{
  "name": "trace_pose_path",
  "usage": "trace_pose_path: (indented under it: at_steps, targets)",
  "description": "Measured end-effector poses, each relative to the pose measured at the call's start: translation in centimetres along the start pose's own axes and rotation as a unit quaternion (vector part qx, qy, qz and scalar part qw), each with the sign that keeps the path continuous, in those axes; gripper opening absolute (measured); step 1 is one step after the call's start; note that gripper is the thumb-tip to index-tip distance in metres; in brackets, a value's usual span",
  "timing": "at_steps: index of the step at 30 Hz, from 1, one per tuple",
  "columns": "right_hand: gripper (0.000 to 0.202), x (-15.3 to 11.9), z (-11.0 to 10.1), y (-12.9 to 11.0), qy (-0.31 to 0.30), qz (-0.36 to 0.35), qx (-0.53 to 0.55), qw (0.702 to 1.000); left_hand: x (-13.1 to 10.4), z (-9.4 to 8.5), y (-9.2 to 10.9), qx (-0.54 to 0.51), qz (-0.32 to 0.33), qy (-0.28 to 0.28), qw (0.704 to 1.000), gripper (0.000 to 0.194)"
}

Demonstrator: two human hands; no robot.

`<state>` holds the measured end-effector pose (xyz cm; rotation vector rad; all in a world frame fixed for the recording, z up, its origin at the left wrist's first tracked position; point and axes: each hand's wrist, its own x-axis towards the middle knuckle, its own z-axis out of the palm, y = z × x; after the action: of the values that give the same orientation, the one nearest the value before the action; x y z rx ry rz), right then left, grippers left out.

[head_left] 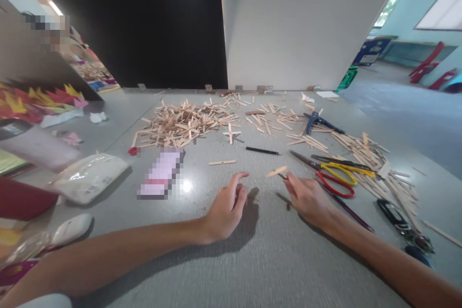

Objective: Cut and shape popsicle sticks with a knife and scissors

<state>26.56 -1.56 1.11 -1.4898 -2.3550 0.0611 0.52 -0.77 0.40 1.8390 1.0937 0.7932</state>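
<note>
My right hand (309,199) is closed, thumb and fingers clamped on a thin dark tool (282,176), seen only in part. At the tool's tip is a short pale wooden piece (276,171), just above the grey counter (202,276) and in front of me, right of centre. I cannot tell exactly how the tool meets the wood. My left hand (224,209) is empty, its thumb and fingers apart and curled, facing the right hand across a gap.

Just beyond the hands, a flat wooden stick (222,162) lies to the left and a black pencil-like rod (263,151) near the middle. Behind them stands a small wooden cross (231,133), close to a large heap of sticks (180,122).

Out to the right, I see scissors with red handles (337,185) and scissors with yellow handles (341,173), overlapping, then blue-handled pliers (314,120) farther back among scattered sticks. On the left are a pixelated lilac rectangle (162,172), a clear plastic bag (92,177) and a white mouse-shaped object (72,228). At the back rise a black panel (144,24) and a white panel (296,24), side by side.
</note>
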Motion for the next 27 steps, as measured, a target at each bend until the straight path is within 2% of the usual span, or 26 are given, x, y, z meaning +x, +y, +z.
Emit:
trace_pose_path:
  at_steps: [5,13,18,22,25,27]
  targets:
    - [0.031,0.0,0.0,-0.6,-0.036,0.011,0.006,0.999,0.0,0.1,-0.2,-0.001,0.004,0.005,1.0,0.053]
    - [0.025,0.6,0.4,-1.5,-0.092,0.088,0.049,0.991,0.0,0.0,0.0,-0.01,-0.013,0.003,1.0,0.055]
    - [0.03,0.7,-1.0,-3.3,-0.113,0.146,0.116,0.976,0.1,-0.1,0.0,-0.029,-0.018,-0.024,0.999,0.054]
    - [0.036,0.5,-3.0,-5.4,-0.169,0.153,0.199,0.953,0.4,-0.1,-0.1,-0.06,-0.002,-0.063,0.996,0.051]
    - [0.03,0.4,-4.5,-6.7,-0.204,0.159,0.252,0.932,0.7,-0.2,-0.2,-0.088,0.014,-0.102,0.991,0.046]
    - [0.023,0.4,-5.5,-7.2,-0.239,0.191,0.326,0.894,0.9,-0.4,-0.1,-0.107,0.022,-0.123,0.986,0.046]
